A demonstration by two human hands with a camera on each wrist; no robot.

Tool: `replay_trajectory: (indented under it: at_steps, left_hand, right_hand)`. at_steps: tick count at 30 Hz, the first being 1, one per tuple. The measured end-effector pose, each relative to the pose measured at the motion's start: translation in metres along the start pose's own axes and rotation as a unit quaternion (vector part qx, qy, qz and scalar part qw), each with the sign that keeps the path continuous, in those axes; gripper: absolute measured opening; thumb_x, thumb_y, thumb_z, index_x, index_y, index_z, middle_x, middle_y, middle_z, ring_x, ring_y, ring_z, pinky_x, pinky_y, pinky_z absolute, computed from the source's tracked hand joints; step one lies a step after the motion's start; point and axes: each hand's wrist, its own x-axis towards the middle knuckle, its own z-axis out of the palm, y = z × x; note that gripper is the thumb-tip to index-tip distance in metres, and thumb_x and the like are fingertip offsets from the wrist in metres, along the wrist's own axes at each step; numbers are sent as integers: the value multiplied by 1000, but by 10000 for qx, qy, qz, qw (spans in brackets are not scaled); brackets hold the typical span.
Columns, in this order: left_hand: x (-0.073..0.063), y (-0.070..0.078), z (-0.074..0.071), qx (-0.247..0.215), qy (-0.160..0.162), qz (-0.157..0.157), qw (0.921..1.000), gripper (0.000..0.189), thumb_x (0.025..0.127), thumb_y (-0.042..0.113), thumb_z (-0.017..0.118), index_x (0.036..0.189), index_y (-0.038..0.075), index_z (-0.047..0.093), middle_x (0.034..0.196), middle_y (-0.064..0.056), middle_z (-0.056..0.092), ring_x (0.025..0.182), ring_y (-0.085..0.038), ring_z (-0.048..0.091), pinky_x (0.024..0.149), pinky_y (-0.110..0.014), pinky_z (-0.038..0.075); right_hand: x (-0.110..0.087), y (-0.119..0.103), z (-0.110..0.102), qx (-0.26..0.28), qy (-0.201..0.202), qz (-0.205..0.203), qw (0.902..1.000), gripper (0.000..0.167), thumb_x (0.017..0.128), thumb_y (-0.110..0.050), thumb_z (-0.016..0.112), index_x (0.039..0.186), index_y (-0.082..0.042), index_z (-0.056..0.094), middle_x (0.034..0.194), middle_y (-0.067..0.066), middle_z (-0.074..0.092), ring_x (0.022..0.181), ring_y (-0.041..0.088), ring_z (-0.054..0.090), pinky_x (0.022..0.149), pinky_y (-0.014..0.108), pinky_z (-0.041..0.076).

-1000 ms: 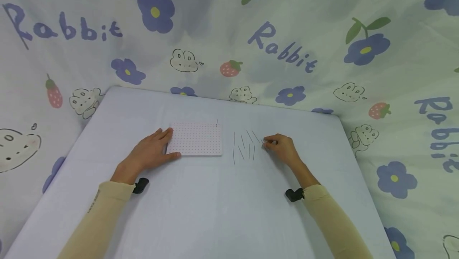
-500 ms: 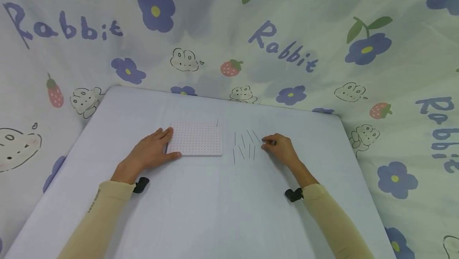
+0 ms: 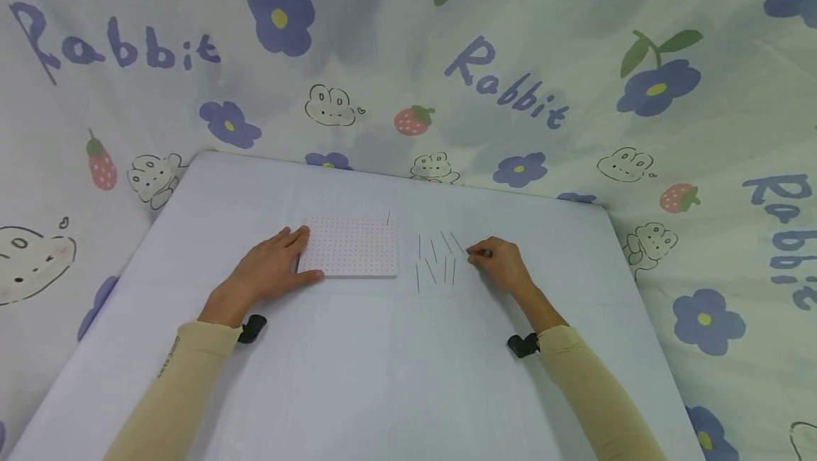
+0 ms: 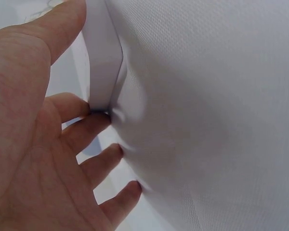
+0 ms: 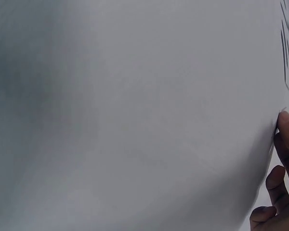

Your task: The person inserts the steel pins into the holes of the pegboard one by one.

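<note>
In the head view my left hand [image 3: 264,273] lies at the near left corner of a white board with rows of small holes [image 3: 347,247]. Its thumb runs along the front edge and its fingers touch the left side. The left wrist view shows the board's pale side wall [image 4: 105,57] between thumb and fingertips, the other fingers spread on the cloth. One thin dark pin [image 3: 388,218] stands upright at the board's far right corner. My right hand [image 3: 504,262] pinches another thin pin, mostly hidden by the fingertips, low over the table; its lower fingers are curled.
Several thin dark pins [image 3: 445,271] lie in two loose rows between the board and my right hand. A white cloth covers the table [image 3: 383,376]. Behind it hangs a curtain [image 3: 357,35] printed with flowers and rabbits. A black wrist camera [image 3: 525,345] sits at my right cuff.
My right fingertips have closed together around the pin at the right end of the row. The left hand and the board stay in place.
</note>
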Motion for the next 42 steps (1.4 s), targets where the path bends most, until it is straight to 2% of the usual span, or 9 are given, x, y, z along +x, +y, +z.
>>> replay_trajectory:
  at_steps: [5, 13, 32, 42]
  left_hand:
    - [-1, 0, 0, -13, 1, 1, 10000, 96, 92, 58, 65, 155, -5, 29, 163, -21, 27, 149, -47, 22, 118, -63, 23]
    - [-1, 1, -1, -32, 5, 9, 10000, 96, 92, 58, 65, 155, -4, 29, 163, -21, 27, 149, -48, 22, 117, -64, 23]
    - [-1, 1, 0, -65, -13, -28, 10000, 96, 92, 57, 65, 156, -5, 27, 163, -22, 26, 149, -47, 21, 117, -64, 22]
    - [-1, 1, 0, -82, -17, -29, 10000, 97, 92, 58, 64, 156, -4, 26, 163, -22, 25, 149, -47, 20, 117, -65, 21]
  right_hand:
    - [-1, -3, -1, -188, 48, -28, 9998, 11, 91, -19, 76, 100, -14, 79, 96, 2, 73, 82, 19, 60, 71, 32, 50]
    - [0, -7, -1, -407, 48, 4, 9992, 12, 92, -20, 75, 99, -11, 79, 103, 6, 75, 93, 21, 67, 79, 36, 55]
    - [1, -10, 0, -703, -169, 221, 9971, 13, 96, -18, 70, 99, -6, 75, 98, 8, 71, 84, 20, 62, 71, 33, 53]
    - [0, -10, 3, -1108, -202, 129, 9935, 12, 98, -17, 67, 96, -7, 74, 95, 7, 67, 84, 21, 62, 76, 41, 54]
